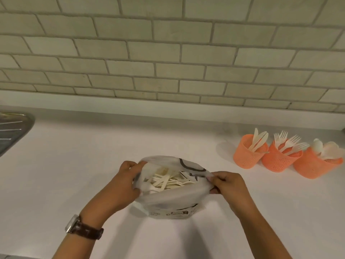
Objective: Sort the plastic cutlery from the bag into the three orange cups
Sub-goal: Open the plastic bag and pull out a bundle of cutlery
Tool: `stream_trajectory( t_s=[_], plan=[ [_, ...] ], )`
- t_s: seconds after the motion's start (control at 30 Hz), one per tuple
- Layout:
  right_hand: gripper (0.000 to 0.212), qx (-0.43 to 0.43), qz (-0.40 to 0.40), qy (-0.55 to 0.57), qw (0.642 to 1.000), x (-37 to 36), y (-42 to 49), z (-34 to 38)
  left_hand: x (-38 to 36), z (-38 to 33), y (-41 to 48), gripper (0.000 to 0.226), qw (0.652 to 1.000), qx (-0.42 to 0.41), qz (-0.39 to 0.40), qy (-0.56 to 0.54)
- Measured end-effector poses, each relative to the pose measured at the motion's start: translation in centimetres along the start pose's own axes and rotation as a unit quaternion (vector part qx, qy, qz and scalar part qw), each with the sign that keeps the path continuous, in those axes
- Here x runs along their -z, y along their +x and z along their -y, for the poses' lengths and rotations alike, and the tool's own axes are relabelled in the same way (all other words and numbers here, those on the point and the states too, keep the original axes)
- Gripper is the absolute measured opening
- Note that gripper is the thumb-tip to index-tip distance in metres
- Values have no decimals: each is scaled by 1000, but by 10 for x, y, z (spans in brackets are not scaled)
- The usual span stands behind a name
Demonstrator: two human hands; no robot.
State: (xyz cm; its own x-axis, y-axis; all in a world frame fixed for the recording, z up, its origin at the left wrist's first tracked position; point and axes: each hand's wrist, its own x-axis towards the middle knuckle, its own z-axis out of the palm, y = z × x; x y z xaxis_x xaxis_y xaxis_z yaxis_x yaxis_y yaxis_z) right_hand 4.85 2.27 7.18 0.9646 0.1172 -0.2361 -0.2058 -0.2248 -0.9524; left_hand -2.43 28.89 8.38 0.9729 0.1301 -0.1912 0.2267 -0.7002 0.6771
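Note:
A translucent white plastic bag point(169, 203) stands on the white counter in front of me, its mouth held wide. Inside lies a heap of cream plastic cutlery point(170, 181). My left hand point(125, 186) grips the bag's left rim; my right hand point(226, 186) pinches the right rim. At the right stand three orange mesh cups in a row: the left cup point(248, 157) holds knives, the middle cup point(278, 161) holds forks, the right cup point(313, 168) holds spoons.
The metal drainer of a sink point(13, 131) shows at the far left edge. A tiled wall point(168, 53) rises behind the white counter point(93, 156). A brown-strapped watch point(82, 228) sits on my left wrist.

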Motion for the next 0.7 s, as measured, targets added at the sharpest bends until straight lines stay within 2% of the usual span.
stream_trajectory(
  t_s=[0.03,0.07,0.1,0.17,0.2,0.23,0.27,0.33,0.4,0.43,0.47,0.53,0.57,0.6,0.63,0.67,0.7],
  plan=[
    [21,-62,46,119,990,0,3,3,5,-1,1,75,1000,7,14,-20],
    [11,-127,89,236,959,-1,6,6,8,-4,1,76,999,12,28,-37],
    [14,-185,124,330,918,-1,9,8,10,-5,1,76,997,16,41,-58],
    [62,-243,130,446,851,-5,20,3,14,-10,-2,73,989,23,64,-131],
    [76,-257,129,480,829,-6,23,2,15,-10,-4,72,980,26,78,-183],
    [79,-268,130,492,818,-7,25,2,16,-8,-5,73,967,32,92,-233],
    [72,-280,137,496,810,-9,24,4,15,-3,-5,72,955,43,104,-276],
    [39,-304,143,479,811,-11,20,7,12,6,-6,66,925,69,122,-354],
    [42,-337,150,461,807,-14,18,1,0,13,-6,64,879,99,139,-444],
    [46,-348,148,447,810,-16,17,-6,-8,16,-6,64,843,117,143,-506],
    [45,-354,143,440,813,-18,15,-11,-17,19,-5,65,792,134,144,-578],
    [32,-352,127,431,821,-20,10,-18,-34,27,-3,81,665,165,129,-717],
    [22,-341,127,435,823,-19,9,-20,-39,31,-1,90,611,175,112,-764],
    [15,-321,139,443,826,-16,6,-20,-40,32,-1,94,572,176,101,-794],
    [12,-283,166,434,839,-12,4,-19,-39,29,-5,87,560,174,102,-804],
    [12,-244,192,393,865,-7,2,-19,-37,26,-7,73,577,170,108,-791],
    [10,-201,202,306,908,-5,1,-20,-34,20,-10,54,623,164,110,-757]
  ],
)
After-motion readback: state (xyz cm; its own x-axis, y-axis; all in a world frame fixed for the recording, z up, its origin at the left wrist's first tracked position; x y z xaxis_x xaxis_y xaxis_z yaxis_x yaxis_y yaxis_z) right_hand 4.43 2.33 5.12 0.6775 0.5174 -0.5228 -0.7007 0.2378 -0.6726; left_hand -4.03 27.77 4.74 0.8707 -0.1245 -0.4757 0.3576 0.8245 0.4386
